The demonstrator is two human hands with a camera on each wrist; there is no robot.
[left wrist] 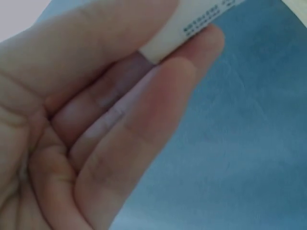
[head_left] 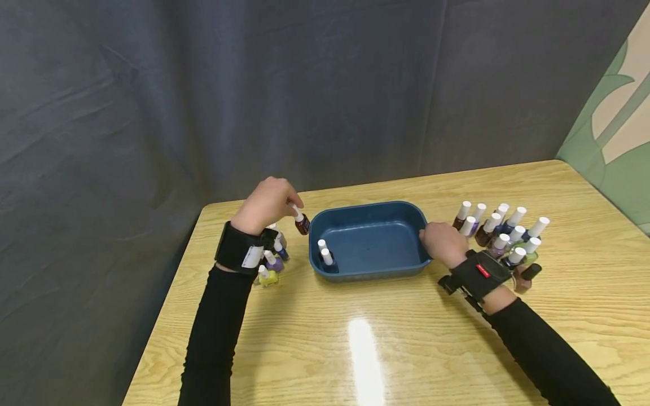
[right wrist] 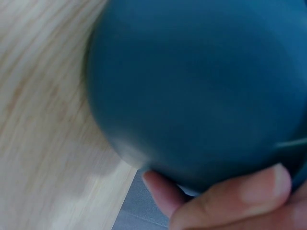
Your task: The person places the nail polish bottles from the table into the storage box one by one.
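A blue plastic tub stands in the middle of the wooden table, with two white-capped dark bottles in its near left corner. My left hand pinches the white cap of a dark red nail polish bottle and holds it just left of the tub's rim. In the left wrist view the white cap shows between my fingers. My right hand grips the tub's right wall. The right wrist view shows that wall very close, with my fingertips curled on it.
A few nail polish bottles stand under my left wrist. Several more white-capped bottles cluster right of the tub. A dark curtain hangs behind the table. The table's left edge runs near my left arm.
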